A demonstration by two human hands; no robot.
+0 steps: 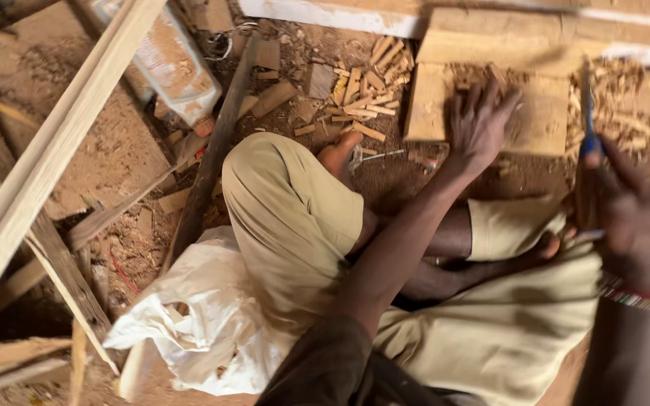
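1. Left hand [479, 128] lies spread flat, fingers wide, on the wooden block [490, 98] on the ground ahead.
2. Right hand [626, 218] grips a blue-handled chisel [588, 128] upright at the block's right edge.
3. Wood shavings [622, 98], short offcuts [374, 83] and planks [47, 158] crowd around.

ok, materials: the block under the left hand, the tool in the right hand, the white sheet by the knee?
Block: pale raw wood, unfinished, with visible grain and loose shavings on it; left hand rests flat on top.
Tool: blue handle, probably plastic; the shaft is motion-blurred, likely metal. Right hand closes on it.
White sheet: thin and crumpled, looks like plastic sacking, possibly cloth.
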